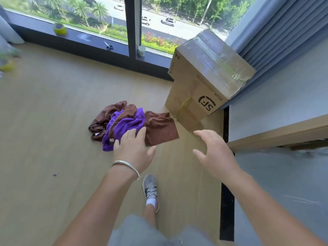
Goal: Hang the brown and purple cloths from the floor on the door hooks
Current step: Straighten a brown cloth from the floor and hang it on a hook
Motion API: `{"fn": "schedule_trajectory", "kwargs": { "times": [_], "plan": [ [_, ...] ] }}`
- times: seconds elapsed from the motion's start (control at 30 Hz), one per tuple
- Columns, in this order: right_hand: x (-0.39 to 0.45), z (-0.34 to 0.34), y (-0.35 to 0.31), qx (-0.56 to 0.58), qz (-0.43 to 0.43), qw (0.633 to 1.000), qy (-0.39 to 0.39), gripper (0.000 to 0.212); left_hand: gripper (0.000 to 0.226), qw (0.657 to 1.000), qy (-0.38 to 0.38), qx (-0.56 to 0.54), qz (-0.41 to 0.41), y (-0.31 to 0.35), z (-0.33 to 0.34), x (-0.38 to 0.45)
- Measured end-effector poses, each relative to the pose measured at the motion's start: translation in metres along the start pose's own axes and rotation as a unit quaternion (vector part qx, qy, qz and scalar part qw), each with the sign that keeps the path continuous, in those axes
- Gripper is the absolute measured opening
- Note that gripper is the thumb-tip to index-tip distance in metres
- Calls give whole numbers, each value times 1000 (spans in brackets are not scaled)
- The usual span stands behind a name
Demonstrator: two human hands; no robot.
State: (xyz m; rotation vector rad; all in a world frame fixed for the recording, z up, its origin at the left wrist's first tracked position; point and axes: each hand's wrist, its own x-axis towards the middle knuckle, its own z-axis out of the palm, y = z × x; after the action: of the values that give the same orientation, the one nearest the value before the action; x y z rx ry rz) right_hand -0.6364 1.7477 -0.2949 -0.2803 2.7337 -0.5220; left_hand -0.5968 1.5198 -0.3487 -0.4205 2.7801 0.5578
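Evidently your left hand point(132, 148) and right hand point(211, 153) were spread and empty above the floor point(44, 121), where the purple cloth point(124, 125) lay tangled in the brown cloth point(159, 126); both looked soft, light, best pinched at a corner

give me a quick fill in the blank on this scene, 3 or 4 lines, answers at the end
1. The purple cloth lies tangled with a ____ cloth on the floor.
2. The cardboard box stands to the ____ of the cloths.
3. A silver bracelet is on the ____ wrist.
4. On the window ledge lies a pair of ____.

Answers: brown; right; left; scissors
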Motion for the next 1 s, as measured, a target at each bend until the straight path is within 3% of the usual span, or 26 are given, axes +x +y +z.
{"fn": "schedule_trajectory", "kwargs": {
  "times": [0.33,0.67,0.83,1.0],
  "plan": [
    [159,108,58,-31,11,997,-66,65,70,996,-69,-53,1,-38,126,130],
    [341,365,206,-74,-22,988,-134,68,70,995,-87,5,54,-96,381,300],
    [405,484,280,-84,-22,987,-134,69,74,993,-78,36,81,-122,514,372],
    [477,565,334,-76,-7,990,-119,68,75,990,-49,71,112,-138,598,460]
  ]
}}
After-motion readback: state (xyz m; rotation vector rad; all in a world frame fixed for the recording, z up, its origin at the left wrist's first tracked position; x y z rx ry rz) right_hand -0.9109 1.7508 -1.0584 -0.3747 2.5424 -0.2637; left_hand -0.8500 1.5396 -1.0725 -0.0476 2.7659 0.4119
